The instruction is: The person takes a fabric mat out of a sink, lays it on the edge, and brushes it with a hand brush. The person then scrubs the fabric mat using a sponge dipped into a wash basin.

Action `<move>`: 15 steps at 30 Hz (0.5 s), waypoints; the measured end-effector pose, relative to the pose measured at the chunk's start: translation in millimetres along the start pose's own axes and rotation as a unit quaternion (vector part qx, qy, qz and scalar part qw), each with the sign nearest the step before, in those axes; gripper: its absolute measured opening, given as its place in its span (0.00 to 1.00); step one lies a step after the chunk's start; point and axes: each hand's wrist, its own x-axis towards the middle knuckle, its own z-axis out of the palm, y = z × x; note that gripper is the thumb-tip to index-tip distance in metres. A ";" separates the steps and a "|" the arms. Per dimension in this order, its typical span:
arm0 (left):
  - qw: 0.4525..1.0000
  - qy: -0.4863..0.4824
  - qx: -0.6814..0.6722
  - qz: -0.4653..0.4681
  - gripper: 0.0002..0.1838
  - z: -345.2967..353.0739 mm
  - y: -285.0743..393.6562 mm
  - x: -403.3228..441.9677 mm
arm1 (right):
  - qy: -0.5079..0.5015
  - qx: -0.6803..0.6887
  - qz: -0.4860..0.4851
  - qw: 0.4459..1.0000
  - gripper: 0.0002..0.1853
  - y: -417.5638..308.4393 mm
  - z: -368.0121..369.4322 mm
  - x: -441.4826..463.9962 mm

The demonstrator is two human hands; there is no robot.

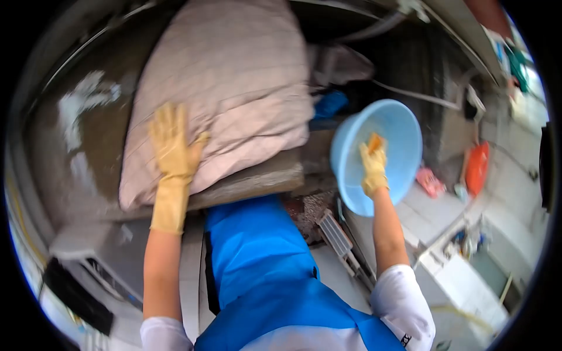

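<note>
My left hand (170, 140), in a yellow rubber glove, lies flat with fingers stretched on a pale pink quilted cloth (228, 64). The cloth is spread over a wet stone-like slab (252, 181), its lower part wrinkled. My right hand (373, 167), gloved the same way, reaches inside a light blue plastic basin (404, 140). Its fingers are closed on a small orange piece (376, 142) that looks like a sponge or cloth; blur hides its exact kind. The basin tilts toward me, and its bottom is partly hidden by my hand.
Behind the basin lies a bright blue bundle (331, 104). A red-orange object (477, 168) and a pink crumpled bag (430, 181) sit at the right. A white counter (462, 286) stands at lower right, a dark cloth (76, 298) hangs at lower left.
</note>
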 end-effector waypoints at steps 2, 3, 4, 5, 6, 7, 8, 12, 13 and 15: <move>0.999 0.007 -0.037 -0.002 0.46 -12.0 4.3 4.1 | 0.000 0.061 -0.014 0.998 0.39 24.4 0.4 7.9; 0.995 0.047 -0.086 -0.004 0.46 -17.6 16.2 11.5 | 0.013 0.100 -0.005 0.995 0.36 1.9 -13.8 0.5; 0.987 0.085 -0.138 -0.003 0.45 -24.2 17.9 12.4 | 0.026 0.139 0.002 0.990 0.32 -22.4 -28.2 -7.0; 0.990 0.078 -0.118 -0.023 0.45 -35.1 9.1 2.3 | 0.040 0.178 0.009 0.983 0.29 -48.8 -42.8 -14.5; 0.992 0.069 -0.102 -0.023 0.44 -36.2 -5.6 -12.4 | 0.048 0.208 -0.024 0.977 0.30 -81.0 -46.2 -27.4; 0.994 0.059 -0.092 -0.020 0.44 -39.7 -18.3 -23.7 | 0.063 0.237 -0.053 0.968 0.31 -129.5 -64.9 -46.5; 0.994 0.060 -0.084 -0.028 0.44 -45.8 -33.6 -33.4 | 0.072 0.189 -0.089 0.975 0.32 -180.9 -75.8 -67.4; 0.973 -0.076 0.126 -0.180 0.50 -58.4 -65.6 -62.4 | 0.027 0.160 -0.306 0.938 0.34 -304.8 -42.7 -99.7; 0.976 -0.044 0.088 -0.197 0.52 -46.9 -75.7 -72.0 | -0.013 0.168 -0.369 0.914 0.34 -337.5 -19.5 -111.9; 0.975 0.043 0.051 -0.210 0.57 -31.6 -67.1 -75.8 | -0.119 0.157 -0.472 0.860 0.35 -391.6 32.3 -134.7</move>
